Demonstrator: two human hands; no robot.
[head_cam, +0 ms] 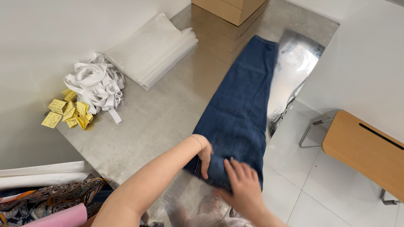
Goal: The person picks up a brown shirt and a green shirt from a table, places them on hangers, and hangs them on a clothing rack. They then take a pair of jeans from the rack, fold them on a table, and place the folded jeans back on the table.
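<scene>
Both hands, left (205, 156) and right (240, 185), press flat, ungripping, on folded jeans (240, 109); likely soft, heavy; best held by edges.

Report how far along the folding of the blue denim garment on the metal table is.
Done: the dark blue denim garment lies lengthwise, flat, in a narrow strip on the grey metal table. In hand: the left hand and right hand both press its near end, fingers spread rather than closed in a grip. Left: no crosswise fold shows; the far end still lies stretched out.
</scene>
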